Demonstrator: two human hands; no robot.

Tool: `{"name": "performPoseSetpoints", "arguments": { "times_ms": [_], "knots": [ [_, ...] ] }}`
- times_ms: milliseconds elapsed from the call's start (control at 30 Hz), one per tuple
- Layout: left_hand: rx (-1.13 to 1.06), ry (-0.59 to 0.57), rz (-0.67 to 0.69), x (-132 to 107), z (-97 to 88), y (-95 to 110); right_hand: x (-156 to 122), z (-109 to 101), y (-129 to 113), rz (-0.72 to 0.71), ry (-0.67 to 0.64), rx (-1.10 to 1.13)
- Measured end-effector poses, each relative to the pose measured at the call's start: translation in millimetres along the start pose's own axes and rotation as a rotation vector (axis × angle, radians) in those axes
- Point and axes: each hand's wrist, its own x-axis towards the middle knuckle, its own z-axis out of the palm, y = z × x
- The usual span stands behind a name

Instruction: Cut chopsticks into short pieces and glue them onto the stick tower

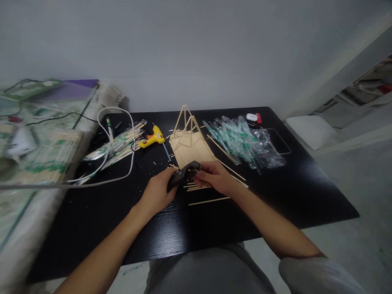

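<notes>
My left hand is closed around a dark, curved hand tool, whose exact kind does not show clearly. At the tool's far end, the fingers of my right hand are pinched together; whatever they hold is hidden. Just beyond my hands lies a flat layer of thin wooden sticks side by side. A small peaked frame of sticks stands upright on it. Under and in front of my right hand are several loose sticks.
A yellow glue gun and a blue-grey glue stick lie left of the sticks. Farther left are packaged sticks and a looping white cable. Crumpled plastic wrappers cover the right side, near a white case.
</notes>
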Motion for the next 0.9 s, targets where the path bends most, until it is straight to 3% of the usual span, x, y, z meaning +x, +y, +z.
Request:
{"name": "performPoseSetpoints", "arguments": {
  "times_ms": [900],
  "knots": [
    [0.041,-0.052,-0.099,-0.5,-3.4,7.1,1.1,3.8,1.4,0.029,0.069,0.032]
  ]
}}
